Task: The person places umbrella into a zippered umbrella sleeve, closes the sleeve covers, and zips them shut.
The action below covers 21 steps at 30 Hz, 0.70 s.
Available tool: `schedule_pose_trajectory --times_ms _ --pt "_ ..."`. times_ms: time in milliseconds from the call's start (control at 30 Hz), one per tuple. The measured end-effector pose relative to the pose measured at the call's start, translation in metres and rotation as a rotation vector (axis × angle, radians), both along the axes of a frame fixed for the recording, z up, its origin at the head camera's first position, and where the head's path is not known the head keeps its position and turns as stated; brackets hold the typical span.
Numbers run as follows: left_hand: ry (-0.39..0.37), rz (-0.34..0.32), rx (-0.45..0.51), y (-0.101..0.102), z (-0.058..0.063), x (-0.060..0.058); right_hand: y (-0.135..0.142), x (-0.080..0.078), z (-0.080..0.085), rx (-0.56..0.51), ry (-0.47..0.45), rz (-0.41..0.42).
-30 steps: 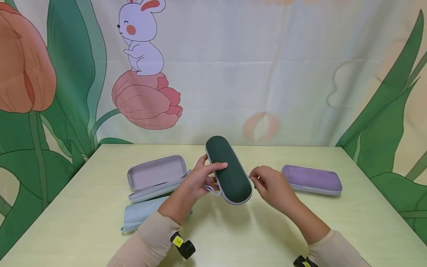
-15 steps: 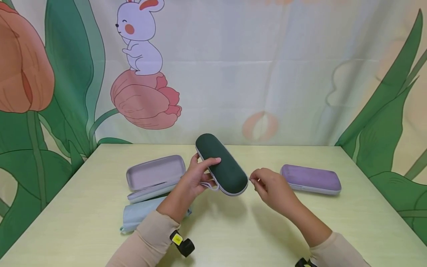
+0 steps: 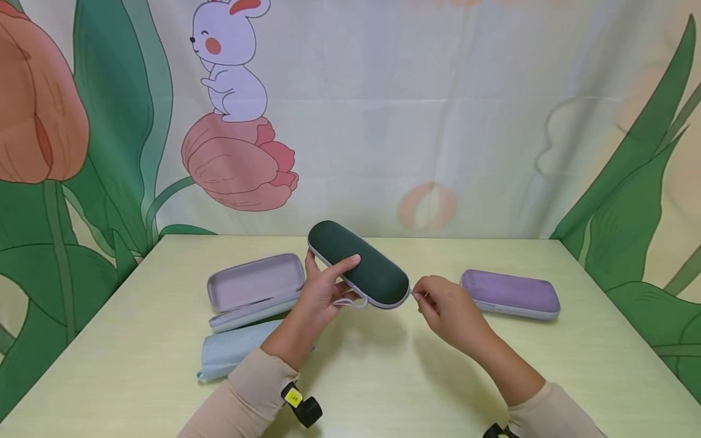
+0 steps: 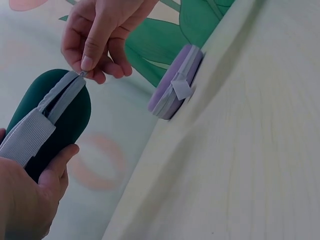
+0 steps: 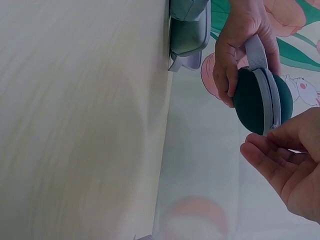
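My left hand (image 3: 322,295) grips a dark green zip-up glasses case (image 3: 380,274) above the table, thumb across its top and fingers underneath. The case slants, its near end pointing right. A pale grey wrist strap (image 4: 30,132) hangs from its side by my left hand. At the case's right end my right hand (image 3: 449,307) pinches the small zipper pull (image 4: 82,74) between thumb and fingertips. In the left wrist view a dark gap shows between the zipper's two grey edges, from the strap toward the pull.
An open lilac-lined case (image 3: 254,283) lies on the table at left, with a light blue rolled pouch (image 3: 235,351) in front of it, partly behind my left forearm. To the right rests a closed purple case (image 3: 512,293). A printed curtain (image 3: 350,121) hangs behind the table.
My left hand has turned the green case counter-clockwise, its far end swinging left and its near end rising. My right hand stays nearly in place at the zipper pull.
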<state>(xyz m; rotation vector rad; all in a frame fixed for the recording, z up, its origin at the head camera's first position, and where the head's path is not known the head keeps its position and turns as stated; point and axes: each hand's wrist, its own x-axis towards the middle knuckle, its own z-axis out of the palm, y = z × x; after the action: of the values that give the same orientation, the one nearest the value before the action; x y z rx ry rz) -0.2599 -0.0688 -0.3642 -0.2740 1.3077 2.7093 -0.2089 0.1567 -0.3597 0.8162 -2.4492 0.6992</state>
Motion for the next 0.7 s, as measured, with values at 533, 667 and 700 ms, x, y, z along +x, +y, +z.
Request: schedule_pose_trajectory --times_ms 533,667,700 --pt "0.110 0.059 0.153 0.000 -0.004 0.000 -0.003 -0.002 -0.007 -0.189 0.006 0.058" --pt "0.136 0.068 0.159 -0.012 -0.002 -0.002 0.006 -0.002 -0.004 -0.253 -0.005 0.064" --pt "0.139 0.069 0.146 -0.015 -0.001 -0.003 0.008 -0.002 -0.003 -0.264 -0.014 0.065"
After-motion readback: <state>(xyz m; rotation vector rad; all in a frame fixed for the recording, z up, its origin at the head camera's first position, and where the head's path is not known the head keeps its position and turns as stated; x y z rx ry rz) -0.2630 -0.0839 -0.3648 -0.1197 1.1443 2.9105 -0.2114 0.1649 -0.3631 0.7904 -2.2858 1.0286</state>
